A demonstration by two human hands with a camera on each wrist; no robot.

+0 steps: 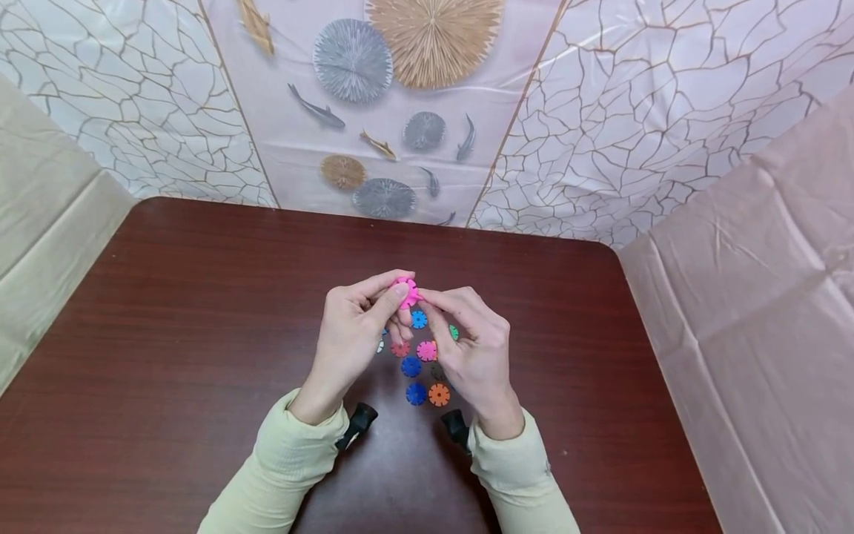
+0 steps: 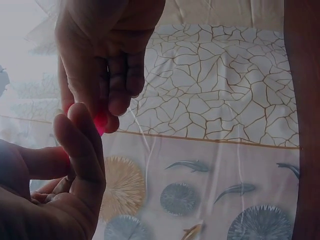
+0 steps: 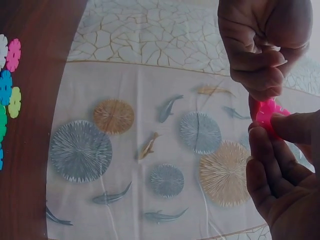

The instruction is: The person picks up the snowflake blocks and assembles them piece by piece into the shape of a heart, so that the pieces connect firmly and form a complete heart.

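Note:
A bright pink notched plastic disc [image 1: 406, 291] is pinched between the thumb and index finger of my left hand [image 1: 343, 337]. On its right side, my right hand [image 1: 475, 348] pinches pink plastic at the fingertips. Whether this is a second disc joined to the first is hidden by the fingers. In the right wrist view, pink plastic [image 3: 267, 114] shows between the two hands, which meet there. Below them on the table lie more notched discs, among them a light blue disc [image 1: 418, 320], a pink disc [image 1: 427, 351] and an orange disc [image 1: 439, 394].
Dark blue discs [image 1: 416, 394], a red disc [image 1: 400, 350] and a green disc [image 1: 454, 331] lie in the same loose cluster on the brown table [image 1: 200, 334]. Patterned sheeting [image 1: 400, 111] stands behind the table, and pale fabric [image 1: 754, 311] lines its sides.

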